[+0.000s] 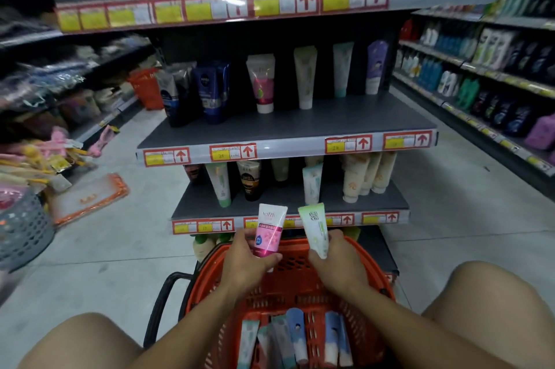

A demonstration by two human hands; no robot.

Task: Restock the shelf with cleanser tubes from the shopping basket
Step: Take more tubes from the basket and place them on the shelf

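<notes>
Two tubes held: one in each hand, both upright above the far rim of the shopping basket [372, 272], crimped ends up.
Left hand [249, 263]: fingers and thumb curl round the lower end of the pink tube [269, 232]; the cap end is hidden in the grip.
Pink tube: white at the top with thin pink lettering, a magenta band with pale blossoms below; it tilts slightly rightward.
Right hand [339, 260]: thumb and fingers pinch the lower part of the green tube [315, 229].
Green tube: white with a pale green top edge, a dark block of print and light green marks down its body; it leans slightly left, close to the pink one but not touching.
Basket: orange, slotted, with a black handle [163, 302] down on the left-hand side; it sits beneath both forearms, between the person's bare knees.
Tubes in basket [295, 338]: several lie near the wrists, blue-and-white and pale teal.
Lower shelf [288, 203]: just beyond the fingertips, holding standing tubes in cream, green-white and brown.
Middle shelf [288, 125]: above and farther off, with dark blue, pink, cream, mint and purple tubes standing cap down.
Price tags [232, 152]: red-framed, yellow, with red arrows along the shelf edges.
</notes>
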